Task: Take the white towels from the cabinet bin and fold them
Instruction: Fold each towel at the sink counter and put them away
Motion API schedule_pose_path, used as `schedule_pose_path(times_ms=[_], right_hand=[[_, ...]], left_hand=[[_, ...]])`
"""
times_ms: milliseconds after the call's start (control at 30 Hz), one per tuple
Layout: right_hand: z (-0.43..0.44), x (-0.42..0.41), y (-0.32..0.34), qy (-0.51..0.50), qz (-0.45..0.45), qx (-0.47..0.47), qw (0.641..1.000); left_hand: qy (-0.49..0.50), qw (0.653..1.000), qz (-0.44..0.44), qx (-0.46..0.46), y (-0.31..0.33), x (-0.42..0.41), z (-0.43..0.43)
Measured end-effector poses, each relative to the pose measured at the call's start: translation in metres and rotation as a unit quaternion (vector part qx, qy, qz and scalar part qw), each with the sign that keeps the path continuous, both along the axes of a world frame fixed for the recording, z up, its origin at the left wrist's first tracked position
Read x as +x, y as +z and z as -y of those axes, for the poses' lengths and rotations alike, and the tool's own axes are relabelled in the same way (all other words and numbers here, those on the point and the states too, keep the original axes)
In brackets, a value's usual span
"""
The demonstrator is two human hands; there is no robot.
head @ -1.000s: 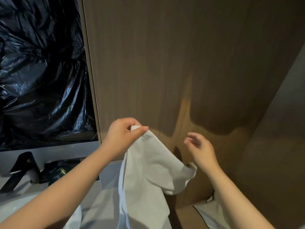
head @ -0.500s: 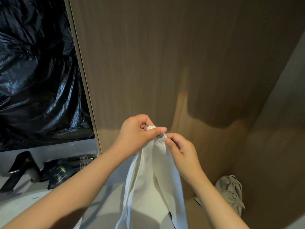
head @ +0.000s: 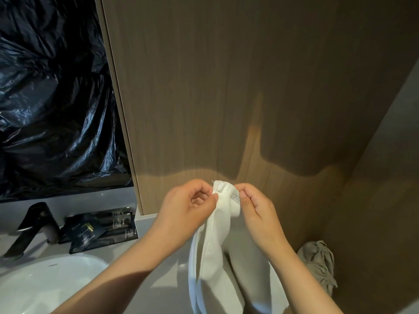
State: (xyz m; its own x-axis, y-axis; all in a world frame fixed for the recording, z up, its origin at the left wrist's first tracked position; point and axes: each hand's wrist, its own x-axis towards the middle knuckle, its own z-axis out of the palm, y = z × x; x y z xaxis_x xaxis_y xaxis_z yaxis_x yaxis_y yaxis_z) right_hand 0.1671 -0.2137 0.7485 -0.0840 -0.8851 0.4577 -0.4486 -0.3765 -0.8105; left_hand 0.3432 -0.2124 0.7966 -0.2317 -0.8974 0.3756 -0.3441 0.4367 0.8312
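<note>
A white towel [head: 215,257] hangs down in front of me over the grey counter. My left hand [head: 188,207] pinches its top edge from the left, and my right hand [head: 254,207] pinches the same bunched edge from the right, near a small label. The two hands are almost touching at the towel's top. The rest of the towel drops out of view at the bottom. A crumpled greyish cloth [head: 317,261] lies low in the cabinet corner on the right.
A wooden cabinet wall [head: 226,98] rises straight ahead. Black plastic sheeting [head: 52,98] covers the left. Below it stand a black tap [head: 34,223], dark sachets [head: 99,230] and a white basin [head: 45,284] set in the grey counter [head: 165,275].
My right hand came across from the right and took the towel's top edge beside my left hand. Both hands now pinch it close together, and the crumpled cloth has come into view.
</note>
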Motion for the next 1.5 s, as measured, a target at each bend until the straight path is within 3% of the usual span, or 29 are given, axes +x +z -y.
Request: schedule_pose_path(times_ms=[100,333,500,700,900,1033,1233,1500], right_hand=[[-0.005,0.004,0.012,0.014,0.035,-0.026,0.999],[-0.006,0.001,0.037,0.072,0.015,-0.018,0.997],[-0.005,-0.011,0.045,0.022,0.034,-0.069,0.997],[-0.008,-0.021,0.065,-0.023,0.031,-0.100,0.994],[-0.009,-0.025,0.076,-0.031,0.019,-0.125,0.991],[-0.012,-0.024,0.080,-0.032,0.011,-0.121,0.992],[-0.010,-0.028,0.084,-0.046,0.008,-0.137,0.989],[-0.005,-0.037,0.088,-0.084,0.020,-0.148,0.985]], left_hand=[[0.002,1.000,-0.014,0.006,0.003,-0.001,0.002],[-0.026,0.999,-0.025,-0.015,0.010,-0.003,-0.001],[-0.028,0.996,-0.088,0.018,0.002,-0.005,-0.008],[-0.013,0.999,-0.028,-0.035,-0.020,0.000,-0.014],[-0.010,0.998,-0.041,-0.044,-0.021,0.004,-0.016],[-0.009,0.998,0.000,-0.068,-0.027,0.007,-0.013],[-0.040,0.996,0.072,-0.018,-0.042,0.023,0.001],[0.005,0.991,0.133,-0.013,-0.066,0.051,0.021]])
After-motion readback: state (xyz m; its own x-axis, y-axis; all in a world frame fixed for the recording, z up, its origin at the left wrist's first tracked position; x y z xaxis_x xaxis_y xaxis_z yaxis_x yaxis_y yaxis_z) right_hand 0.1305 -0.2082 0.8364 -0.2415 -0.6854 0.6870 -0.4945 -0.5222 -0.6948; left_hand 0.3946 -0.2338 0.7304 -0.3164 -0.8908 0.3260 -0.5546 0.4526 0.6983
